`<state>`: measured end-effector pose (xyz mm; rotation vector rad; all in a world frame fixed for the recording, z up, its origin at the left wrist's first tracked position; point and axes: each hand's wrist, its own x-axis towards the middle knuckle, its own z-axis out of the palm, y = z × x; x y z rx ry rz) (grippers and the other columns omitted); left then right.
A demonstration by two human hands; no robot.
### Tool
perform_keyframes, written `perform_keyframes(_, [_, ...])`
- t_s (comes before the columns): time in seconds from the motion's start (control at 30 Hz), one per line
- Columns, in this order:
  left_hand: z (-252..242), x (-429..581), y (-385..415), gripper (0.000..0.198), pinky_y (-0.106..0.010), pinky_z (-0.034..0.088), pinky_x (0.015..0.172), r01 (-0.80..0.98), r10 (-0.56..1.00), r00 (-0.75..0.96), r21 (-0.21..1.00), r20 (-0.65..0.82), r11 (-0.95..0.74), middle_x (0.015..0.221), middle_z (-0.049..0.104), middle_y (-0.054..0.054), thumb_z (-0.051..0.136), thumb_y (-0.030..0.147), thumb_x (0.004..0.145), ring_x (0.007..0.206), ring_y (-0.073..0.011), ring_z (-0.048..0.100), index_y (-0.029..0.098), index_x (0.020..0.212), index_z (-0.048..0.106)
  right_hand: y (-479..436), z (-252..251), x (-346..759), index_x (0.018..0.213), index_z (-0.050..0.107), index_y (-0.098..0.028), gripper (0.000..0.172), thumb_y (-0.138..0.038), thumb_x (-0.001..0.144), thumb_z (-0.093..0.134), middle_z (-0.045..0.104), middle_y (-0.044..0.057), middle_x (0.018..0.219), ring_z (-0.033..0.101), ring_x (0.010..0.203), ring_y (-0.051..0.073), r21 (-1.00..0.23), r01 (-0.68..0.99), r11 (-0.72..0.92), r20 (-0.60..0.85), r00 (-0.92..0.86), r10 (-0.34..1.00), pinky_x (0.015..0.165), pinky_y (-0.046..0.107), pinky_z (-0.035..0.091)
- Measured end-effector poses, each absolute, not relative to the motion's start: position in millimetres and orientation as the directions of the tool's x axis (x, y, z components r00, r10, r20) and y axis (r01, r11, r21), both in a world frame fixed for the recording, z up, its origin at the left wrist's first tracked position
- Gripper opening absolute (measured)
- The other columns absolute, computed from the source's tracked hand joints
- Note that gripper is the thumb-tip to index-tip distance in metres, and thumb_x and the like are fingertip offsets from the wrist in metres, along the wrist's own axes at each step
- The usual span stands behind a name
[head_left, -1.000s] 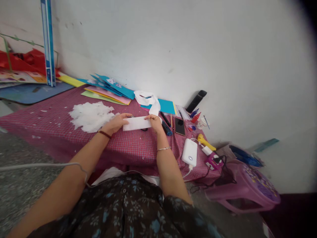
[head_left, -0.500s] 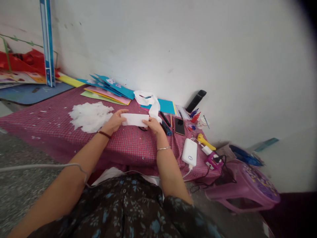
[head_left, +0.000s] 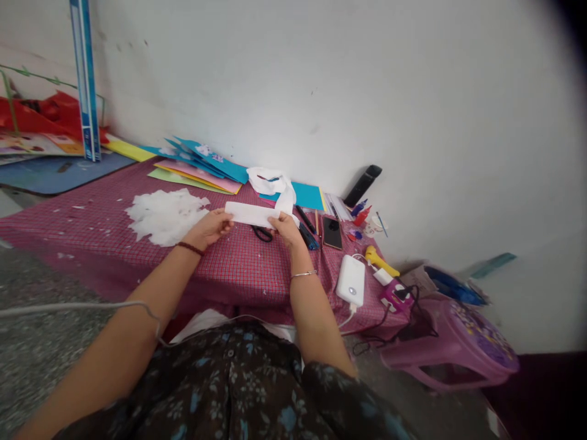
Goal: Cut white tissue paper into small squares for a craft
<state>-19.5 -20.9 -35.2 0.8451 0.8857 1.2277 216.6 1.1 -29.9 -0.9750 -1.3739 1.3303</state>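
Observation:
A flat white paper strip (head_left: 250, 214) is stretched between my two hands above the table. My left hand (head_left: 212, 227) pinches its left end, fingers curled in. At the other end my right hand (head_left: 285, 228) grips it with the thumb on top. Black scissor handles (head_left: 262, 233) show on the cloth just below the strip; the blades are hidden. Beyond my right hand lies a loose, curling length of white paper (head_left: 287, 197). To the left of my left hand spreads a heap of torn white paper pieces (head_left: 166, 214).
Coloured sheets (head_left: 206, 174) are stacked at the back of the checked tablecloth (head_left: 247, 269). A phone (head_left: 332, 233), pens (head_left: 306, 220), a white power bank (head_left: 351, 281) and a yellow tool (head_left: 381, 261) lie to the right. A purple stool (head_left: 452, 348) stands beyond the table's right edge.
The left end of the paper strip has risen, and the fingers of my left hand have curled in around it. More of the scissor handles now shows beneath.

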Motion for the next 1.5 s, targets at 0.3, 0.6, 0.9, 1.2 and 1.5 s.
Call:
perform_keyframes(0.3, [-23,-20,-31,0.010,-0.017,0.033,0.039,-0.524,0.991,0.130,0.850,0.016,0.055,0.048,0.050,0.003,0.064,0.016,0.071,0.041,-0.0077,0.044,0.018,0.064,0.056,-8,-20,218,0.061,0.057,-0.020,0.006,-0.017,0.065,0.059,0.057,-0.005,0.053,0.050,0.048,0.009,-0.979,-0.149,0.136,0.172,-0.265,0.949,0.049,0.019,0.039])
perform_keyframes(0.6, [-22,-24,-30,0.012,-0.022,0.044,0.049,-0.654,0.991,0.105,0.756,0.083,0.006,0.064,0.064,-0.004,0.059,0.026,0.078,0.054,-0.0131,0.057,0.016,0.078,0.064,-5,-21,218,0.071,0.062,-0.020,0.003,-0.021,0.068,0.062,0.060,-0.005,0.059,0.052,0.050,0.009,-0.970,-0.175,0.168,0.209,-0.247,0.946,0.051,0.019,0.041])
perform_keyframes(0.9, [-31,-17,-28,0.031,-0.022,0.048,0.050,-0.424,0.975,0.219,0.903,0.028,0.069,0.074,0.072,-0.007,0.071,0.016,0.071,0.055,-0.0145,0.063,0.011,0.101,0.066,-5,-26,211,0.084,0.064,-0.019,0.020,-0.034,0.073,0.071,0.063,-0.004,0.058,0.054,0.047,0.009,-0.988,-0.116,0.101,0.130,-0.279,0.952,0.046,0.018,0.043])
perform_keyframes(1.2, [-33,-14,-20,0.020,-0.022,0.053,0.047,-0.460,0.991,0.093,0.878,-0.098,0.131,0.071,0.070,-0.005,0.067,0.030,0.086,0.052,-0.0145,0.065,0.013,0.097,0.064,-9,-21,211,0.090,0.057,-0.024,0.024,-0.035,0.077,0.073,0.059,-0.008,0.058,0.050,0.045,0.007,-0.936,-0.351,0.025,0.117,-0.242,0.963,0.048,0.018,0.047])
perform_keyframes(1.5, [-31,-6,-38,0.033,-0.034,0.059,0.061,-0.174,0.821,0.539,0.929,-0.187,0.326,0.087,0.075,-0.022,0.072,0.038,0.082,0.067,-0.0262,0.072,0.009,0.097,0.071,-20,-16,197,0.104,0.055,-0.026,0.028,-0.027,0.080,0.070,0.059,-0.008,0.066,0.052,0.052,0.008,-0.807,-0.588,-0.050,0.151,-0.287,0.946,0.057,0.020,0.053])
